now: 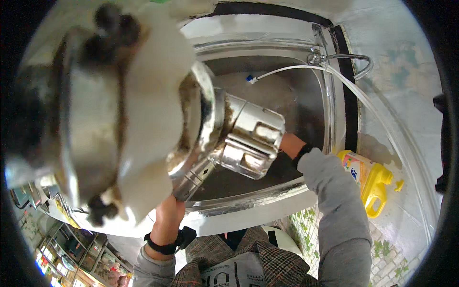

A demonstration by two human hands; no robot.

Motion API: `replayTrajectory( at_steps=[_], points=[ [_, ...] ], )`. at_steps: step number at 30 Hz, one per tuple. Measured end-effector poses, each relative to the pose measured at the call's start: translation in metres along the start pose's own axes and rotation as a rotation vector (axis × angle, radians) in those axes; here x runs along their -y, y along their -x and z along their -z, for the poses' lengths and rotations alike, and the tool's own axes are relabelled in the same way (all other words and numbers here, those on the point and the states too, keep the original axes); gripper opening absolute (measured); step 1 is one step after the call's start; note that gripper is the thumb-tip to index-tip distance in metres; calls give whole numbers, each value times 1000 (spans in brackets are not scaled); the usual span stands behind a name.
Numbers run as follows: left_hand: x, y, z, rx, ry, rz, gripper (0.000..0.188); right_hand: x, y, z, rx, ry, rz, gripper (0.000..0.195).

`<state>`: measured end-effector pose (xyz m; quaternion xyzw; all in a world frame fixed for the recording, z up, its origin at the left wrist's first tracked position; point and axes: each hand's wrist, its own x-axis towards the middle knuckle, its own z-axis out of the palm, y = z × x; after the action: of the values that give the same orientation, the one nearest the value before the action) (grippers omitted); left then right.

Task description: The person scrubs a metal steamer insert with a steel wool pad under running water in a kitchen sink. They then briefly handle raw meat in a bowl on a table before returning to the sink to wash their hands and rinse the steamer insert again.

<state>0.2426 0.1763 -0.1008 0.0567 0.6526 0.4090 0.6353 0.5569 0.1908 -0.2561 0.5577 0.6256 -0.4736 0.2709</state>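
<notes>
A large chrome fitting (251, 140) with a cylindrical end and a blurred white-and-metal body fills the left and middle, very near the camera. My left hand (170, 211) is below its slanted metal tube (195, 181). The fingers are hidden, so I cannot tell whether they grip it. My right hand (291, 143) reaches over the metal sink basin (327, 107), where what looks like murky water stands. The fitting covers its fingers, and any held thing is out of sight. Above the basin hangs a pale thin hose (287, 69) with a blue tip (250, 78).
A small chrome tap (317, 58) with a curved spout stands at the far right corner. Right of the basin, a yellow plastic bottle (369, 179) lies on the pale counter (394, 89) beside a yellow cap (399, 186). Cluttered shelving (86, 254) is at lower left.
</notes>
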Motion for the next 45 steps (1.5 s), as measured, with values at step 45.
replayTrajectory(
  at_steps=[45],
  points=[
    [-29,-44,1,732,-1102,-1335,28,82,115,80,-607,-669,918,23]
  ],
)
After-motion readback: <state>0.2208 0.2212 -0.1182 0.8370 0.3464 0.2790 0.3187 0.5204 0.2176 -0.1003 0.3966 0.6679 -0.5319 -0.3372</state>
